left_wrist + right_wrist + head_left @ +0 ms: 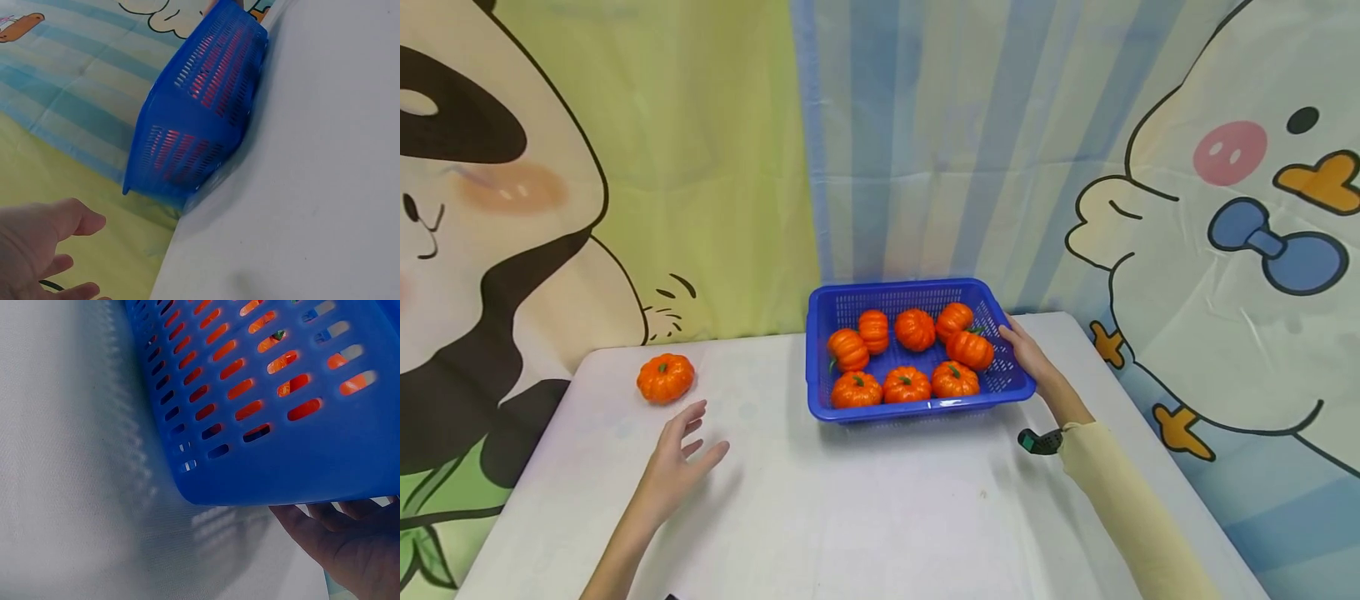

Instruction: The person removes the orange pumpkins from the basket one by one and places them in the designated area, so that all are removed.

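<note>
White-clothed table (865, 500), cartoon backdrop; right hand (1026, 354) fingers straight against blue basket (822, 367) rim steadying it, left hand (677, 462) empty, spread near loose toy pumpkin (666, 377).

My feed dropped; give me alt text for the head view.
A blue basket of eight pumpkins sits on a white table, the right hand at its right rim. The left hand hovers open near a lone pumpkin.
</note>
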Tool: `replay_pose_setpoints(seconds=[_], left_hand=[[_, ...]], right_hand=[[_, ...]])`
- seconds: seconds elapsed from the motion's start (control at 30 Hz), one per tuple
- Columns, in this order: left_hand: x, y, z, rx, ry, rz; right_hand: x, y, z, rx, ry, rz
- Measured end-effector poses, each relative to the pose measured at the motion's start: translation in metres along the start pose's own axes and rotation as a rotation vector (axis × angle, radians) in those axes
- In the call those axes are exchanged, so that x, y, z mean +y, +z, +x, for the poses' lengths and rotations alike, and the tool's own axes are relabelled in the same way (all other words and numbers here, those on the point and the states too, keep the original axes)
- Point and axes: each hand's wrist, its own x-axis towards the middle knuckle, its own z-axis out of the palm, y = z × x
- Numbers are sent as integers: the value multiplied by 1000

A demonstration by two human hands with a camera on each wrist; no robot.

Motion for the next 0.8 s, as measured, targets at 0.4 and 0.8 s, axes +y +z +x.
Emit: replay_pose_setpoints(seconds=[0.4, 0.8], left_hand=[[34, 20, 7, -72, 34, -92], [78, 38, 33, -296, 125, -240]], right_hand=[[0, -1, -1, 12, 8, -18], [-7, 2, -4, 10, 25, 16]])
